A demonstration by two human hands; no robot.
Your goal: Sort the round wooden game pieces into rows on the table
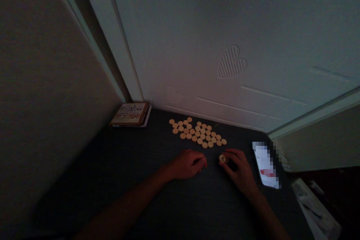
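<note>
Between the thumb and fingers of my right hand [239, 168] is a round wooden disc [222, 158], its marked face with a dark X-like sign turned towards me. The thumb sits at its lower edge and a finger at its upper edge. To the left, my left hand [189, 165] rests low over the dark table with its fingers curled in. What those fingers hold, if anything, is hidden. Just beyond both hands, many pale wooden discs [203, 136] lie flat in a loose cluster, their visible faces plain.
A phone [266, 165] with a lit, partly blurred screen lies right of my right hand. Stacked books [131, 114] sit at the table's back left corner. Behind the dark table [126, 157] rises a pale panel [197, 63] with embossed hearts. Papers [316, 210] show at lower right.
</note>
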